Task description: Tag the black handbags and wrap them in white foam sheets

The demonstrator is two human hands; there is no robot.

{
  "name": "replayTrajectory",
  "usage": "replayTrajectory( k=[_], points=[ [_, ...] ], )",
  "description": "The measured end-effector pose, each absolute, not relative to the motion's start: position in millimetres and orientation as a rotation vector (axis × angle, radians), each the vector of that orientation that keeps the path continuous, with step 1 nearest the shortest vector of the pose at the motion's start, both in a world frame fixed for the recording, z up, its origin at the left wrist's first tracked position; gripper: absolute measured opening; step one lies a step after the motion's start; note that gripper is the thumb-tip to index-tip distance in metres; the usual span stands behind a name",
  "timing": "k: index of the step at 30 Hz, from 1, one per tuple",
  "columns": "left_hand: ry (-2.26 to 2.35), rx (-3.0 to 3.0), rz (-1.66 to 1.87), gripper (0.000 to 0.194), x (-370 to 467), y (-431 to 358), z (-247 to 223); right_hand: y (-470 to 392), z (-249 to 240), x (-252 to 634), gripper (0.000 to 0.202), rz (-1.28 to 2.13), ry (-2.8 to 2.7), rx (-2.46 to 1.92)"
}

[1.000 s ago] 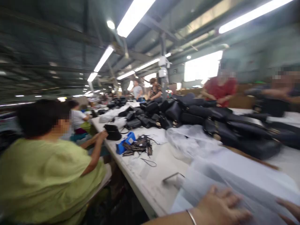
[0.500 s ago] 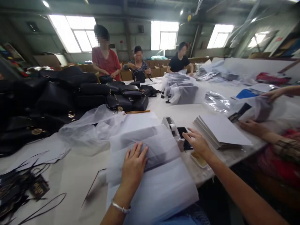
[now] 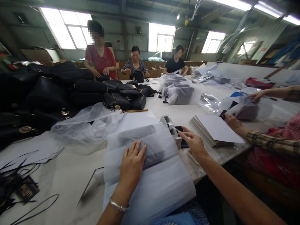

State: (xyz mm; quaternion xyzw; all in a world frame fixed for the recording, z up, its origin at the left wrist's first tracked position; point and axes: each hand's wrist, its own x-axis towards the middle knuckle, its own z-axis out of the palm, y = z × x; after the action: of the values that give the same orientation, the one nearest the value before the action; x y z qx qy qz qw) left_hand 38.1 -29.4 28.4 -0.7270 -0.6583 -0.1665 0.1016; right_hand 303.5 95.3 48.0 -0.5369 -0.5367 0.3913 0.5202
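A dark bag shows through the white tissue paper (image 3: 138,140) folded over it on the table in front of me. My left hand (image 3: 133,157) lies flat on this wrapped bundle, fingers stretched out. To the right of it stands a grey tape dispenser (image 3: 167,121). My right hand (image 3: 194,142) is at its near end, thumb and forefinger brought together on a short strip of tape (image 3: 177,130). A black phone-like object (image 3: 184,142) is partly hidden behind the dispenser and the fingers. More white tissue sheets (image 3: 161,187) lie beneath the bundle and reach toward my lap.
Black handbags (image 3: 47,93) are heaped at the left, with black tags (image 3: 27,189) on cords nearer. White boards (image 3: 215,129) are stacked at the right beside a co-worker's hands (image 3: 234,123). Wrapped bags (image 3: 180,93) stand in a row farther back. Three people work across the table.
My right hand has moved slightly toward the dispenser and its spread fingers have closed on the tape. My left hand stays on the bundle. The co-worker at right has shifted a wrapped bag.
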Motion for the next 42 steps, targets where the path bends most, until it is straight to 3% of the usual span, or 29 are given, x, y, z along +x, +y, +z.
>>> replayTrajectory(
  k=[5, 14, 23, 29, 32, 37, 42],
  points=[
    [-1.954, -2.140, -0.477, 0.042, 39, -29, 28, 59, 57, 311, 0.034, 1.103, -1.210, -1.318],
    [-1.926, -2.145, -0.442, 0.044, 38, -28, 27, 57, 25, 326, 0.039, 1.457, -1.041, -1.417],
    [-1.911, -2.149, -0.441, 0.044, 38, -26, 26, 93, 23, 350, 0.035, 1.068, -1.655, -1.584],
    [-1.905, -2.148, -0.488, 0.042, 37, -26, 26, 91, 25, 353, 0.036, 1.110, -1.723, -1.646],
    [-1.898, -2.166, -0.497, 0.043, 35, -26, 25, 78, 33, 358, 0.034, 0.820, -1.849, -1.631],
    [-1.909, -2.178, -0.499, 0.045, 34, -25, 23, 73, 72, 353, 0.020, 0.385, -2.313, -1.103],
    [-1.925, -2.179, -0.491, 0.045, 35, -25, 23, 92, 110, 311, 0.015, 0.412, -2.653, -0.580]
  ],
)
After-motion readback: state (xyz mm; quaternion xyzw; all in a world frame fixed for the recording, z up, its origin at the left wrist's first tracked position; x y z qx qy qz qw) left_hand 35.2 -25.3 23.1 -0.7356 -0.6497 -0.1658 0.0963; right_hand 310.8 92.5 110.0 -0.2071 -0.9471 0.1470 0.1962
